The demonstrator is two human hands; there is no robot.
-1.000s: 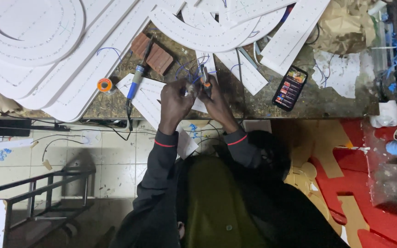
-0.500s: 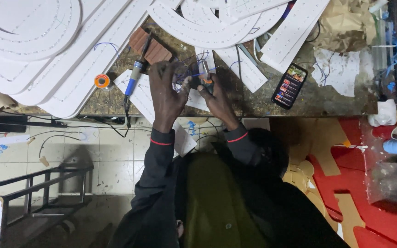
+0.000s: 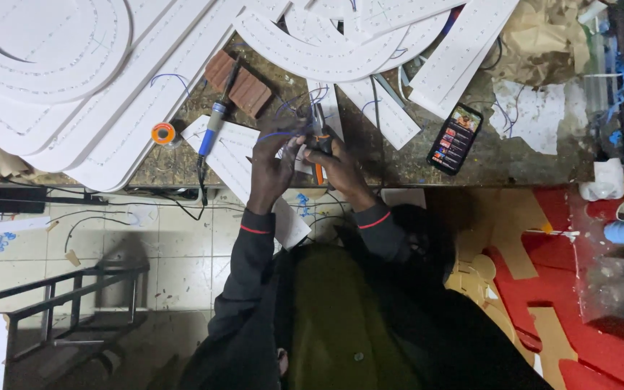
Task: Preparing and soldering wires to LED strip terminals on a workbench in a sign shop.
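My left hand (image 3: pixel 271 165) pinches a bundle of thin blue wires (image 3: pixel 280 133) above the cluttered workbench (image 3: pixel 391 162). Right beside it, almost touching, my right hand (image 3: pixel 341 165) is closed around a small orange-handled cutter (image 3: pixel 319 143), whose tip points at the wires. Under both hands lies a white strip panel (image 3: pixel 234 153). A soldering iron with a blue handle (image 3: pixel 214 120) lies just left of my left hand, its tip propped on brown blocks (image 3: pixel 248 89).
Large white cut boards with curved shapes (image 3: pixel 59 65) cover the bench's far side. An orange solder spool (image 3: pixel 162 133) sits at the left, and a lit phone (image 3: pixel 456 139) at the right. Crumpled brown paper (image 3: pixel 543 32), red sheets (image 3: pixel 601 318) and a metal rack (image 3: pixel 74 303) surround me.
My left hand reached farther across the bench half a second ago and has drawn back to the wires. The right hand keeps the cutter in nearly the same place.
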